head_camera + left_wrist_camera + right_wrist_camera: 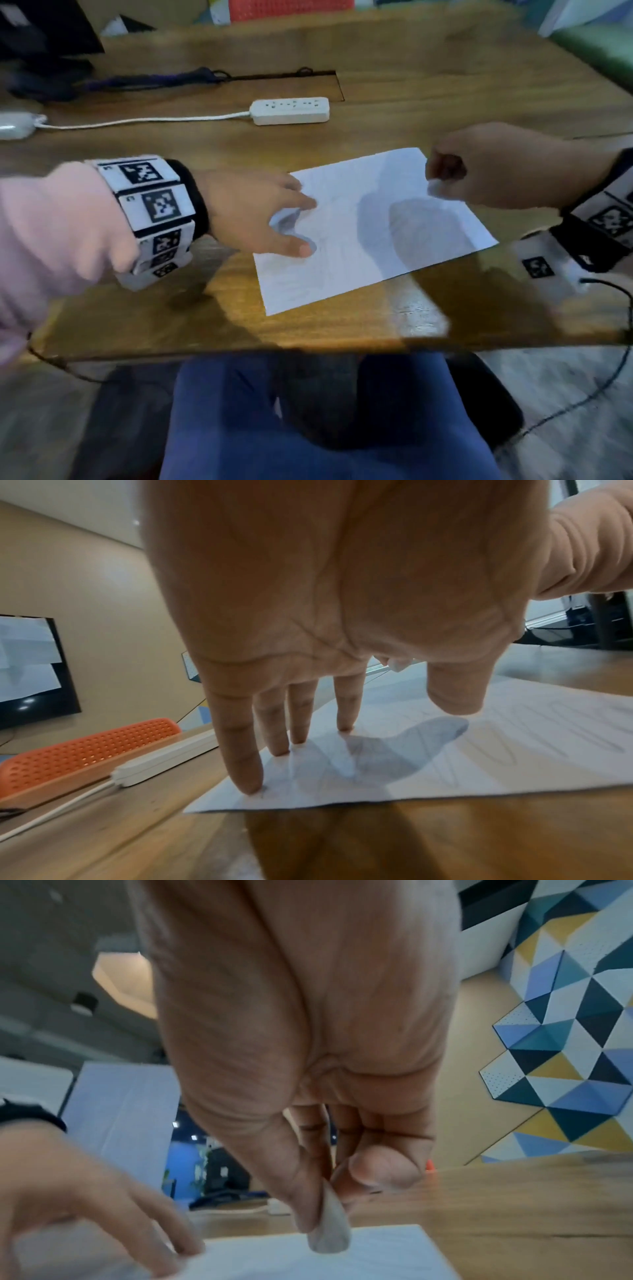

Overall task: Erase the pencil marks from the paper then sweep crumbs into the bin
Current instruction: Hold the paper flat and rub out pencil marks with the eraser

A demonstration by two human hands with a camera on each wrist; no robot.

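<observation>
While left hand (253, 212) fingers (246, 764) spread on paper (342, 240) edge, right hand (507, 168) pinching eraser (329, 1229) at far corner

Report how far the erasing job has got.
Done: nothing shows as erased; looping pencil marks remain on the paper. In hand: left hand presses the sheet flat, right hand pinches the eraser near its far corner. Left: erasing, then sweeping crumbs; no bin in view.

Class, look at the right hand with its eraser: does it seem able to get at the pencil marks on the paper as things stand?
Probably yes. The right hand pinches the eraser over the paper, and the left hand presses only one side, leaving the pencil marks open.
</observation>
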